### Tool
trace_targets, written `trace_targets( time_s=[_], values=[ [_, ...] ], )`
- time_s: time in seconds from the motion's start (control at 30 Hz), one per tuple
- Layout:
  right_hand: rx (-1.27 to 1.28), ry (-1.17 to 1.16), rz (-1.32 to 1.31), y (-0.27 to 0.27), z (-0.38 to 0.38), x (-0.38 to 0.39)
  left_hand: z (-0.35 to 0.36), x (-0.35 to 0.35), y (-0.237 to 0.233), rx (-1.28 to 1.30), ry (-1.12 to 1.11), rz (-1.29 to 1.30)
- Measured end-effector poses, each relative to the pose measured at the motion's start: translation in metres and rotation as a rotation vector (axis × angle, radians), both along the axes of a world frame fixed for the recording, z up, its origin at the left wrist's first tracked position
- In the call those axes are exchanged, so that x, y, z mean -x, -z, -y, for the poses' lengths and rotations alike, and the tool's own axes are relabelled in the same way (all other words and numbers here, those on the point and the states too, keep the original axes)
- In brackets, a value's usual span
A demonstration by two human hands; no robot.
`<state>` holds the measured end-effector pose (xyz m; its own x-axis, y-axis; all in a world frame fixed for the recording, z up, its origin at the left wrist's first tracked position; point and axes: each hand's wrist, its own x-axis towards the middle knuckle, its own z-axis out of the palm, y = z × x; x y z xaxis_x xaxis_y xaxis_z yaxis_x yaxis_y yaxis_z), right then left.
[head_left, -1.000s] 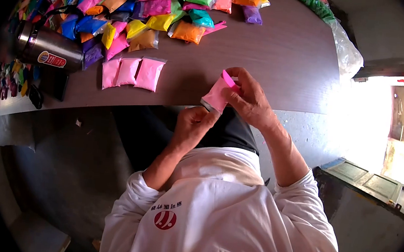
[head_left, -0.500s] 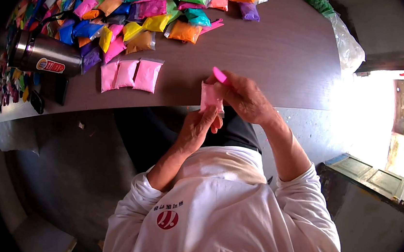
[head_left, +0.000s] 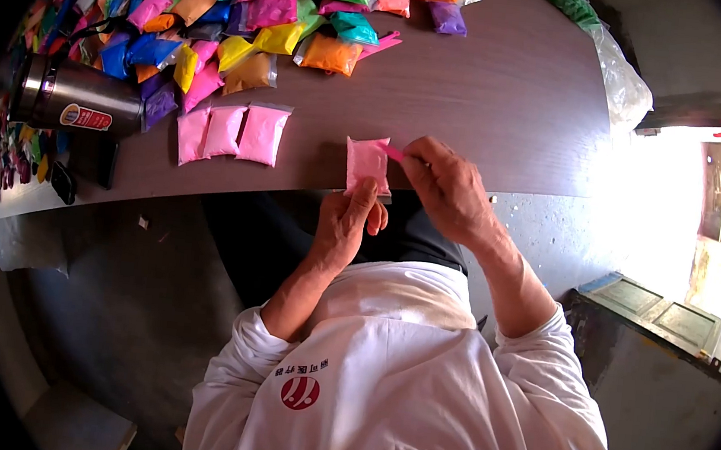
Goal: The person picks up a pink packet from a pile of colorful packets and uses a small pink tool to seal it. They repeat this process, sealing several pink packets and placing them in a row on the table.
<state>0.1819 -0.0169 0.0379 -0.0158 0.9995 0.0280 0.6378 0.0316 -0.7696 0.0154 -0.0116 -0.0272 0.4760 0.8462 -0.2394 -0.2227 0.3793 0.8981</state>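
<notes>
Between the thumb and fingers of my left hand [head_left: 345, 222] is a small clear packet with light pink filling [head_left: 367, 160], held upright just past the table's near edge. My right hand [head_left: 447, 186] is closed on a bright pink plastic stick [head_left: 394, 153]. The stick's tip points left and meets or nearly meets the packet's upper right edge; contact is hard to tell. On the table to the left lie three similar light pink packets [head_left: 260, 135], side by side and slightly overlapping.
The brown tabletop [head_left: 495, 90] carries a large heap of colourful packets [head_left: 266, 38] at the back left. A steel thermos [head_left: 87, 94] lies at the left, near a dark phone [head_left: 62, 182]. Clear plastic wrapping [head_left: 622, 77] hangs at the right edge.
The pink stick has swung from pointing up above the packet to pointing left at its upper right edge. My right hand has shifted slightly right, and the packet slightly left and up.
</notes>
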Motion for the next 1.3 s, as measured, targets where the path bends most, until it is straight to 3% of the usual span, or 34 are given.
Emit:
trace_targets(
  time_s=[0.13,0.43,0.77,0.87,1.03,1.3],
  values=[
    [-0.218,0.006,0.191,-0.001,0.001,0.015,-0.001,0.0,-0.001,0.026,0.005,0.069],
    [-0.336,-0.073,0.32,0.006,-0.017,0.016,-0.003,0.0,-0.003,0.014,0.011,0.029],
    [-0.268,0.019,0.364,0.007,-0.036,0.007,-0.002,-0.002,-0.001,-0.036,-0.012,0.019],
    [-0.235,0.019,0.223,-0.006,-0.029,0.008,0.002,0.001,0.001,-0.03,-0.022,-0.021],
    [-0.326,-0.191,0.346,-0.005,-0.02,0.02,0.001,-0.002,0.003,0.032,-0.019,0.036],
    [-0.286,-0.2,0.531,-0.008,-0.034,0.031,-0.004,-0.001,-0.002,0.014,-0.019,0.073]
  ],
)
